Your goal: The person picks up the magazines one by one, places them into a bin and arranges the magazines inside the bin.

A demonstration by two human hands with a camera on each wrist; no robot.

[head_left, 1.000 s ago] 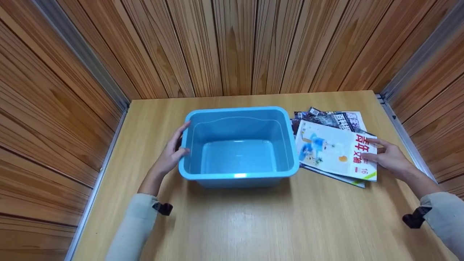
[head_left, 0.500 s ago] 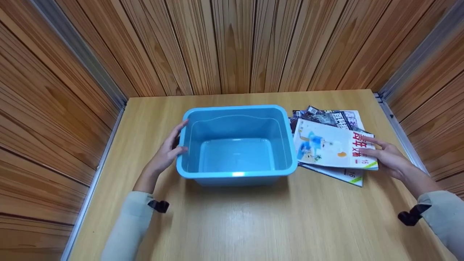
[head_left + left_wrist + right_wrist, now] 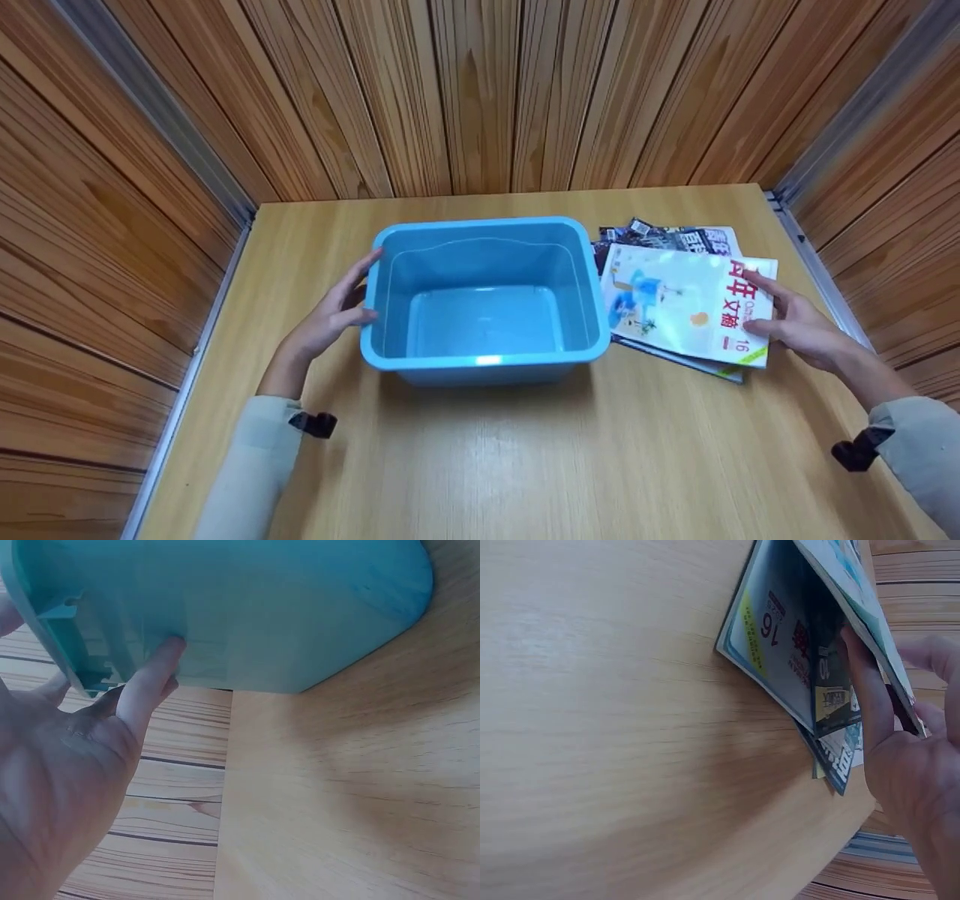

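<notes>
An empty blue plastic tub [image 3: 484, 361] stands mid-table. My left hand [image 3: 341, 304] rests against its left outer wall; in the left wrist view a straight finger [image 3: 150, 679] presses the tub [image 3: 262, 607] just under the rim. Right of the tub lies a small stack of magazines [image 3: 667, 240]. My right hand [image 3: 772, 309] grips the right edge of the top magazine [image 3: 675, 300], a white one with red characters, thumb on the cover. In the right wrist view fingers [image 3: 862, 697] sit under that top magazine [image 3: 855, 585], raising it off the lower magazines [image 3: 780, 637].
The wooden table [image 3: 525, 465] is boxed in by wood-panel walls [image 3: 480, 90] at the back and on both sides. Metal strips [image 3: 814, 255] run along the side edges. Bare tabletop stretches in front of the tub.
The top magazine's right edge has lifted off the stack, and it has slid slightly toward the tub in my right hand. My left hand stays on the tub's left wall.
</notes>
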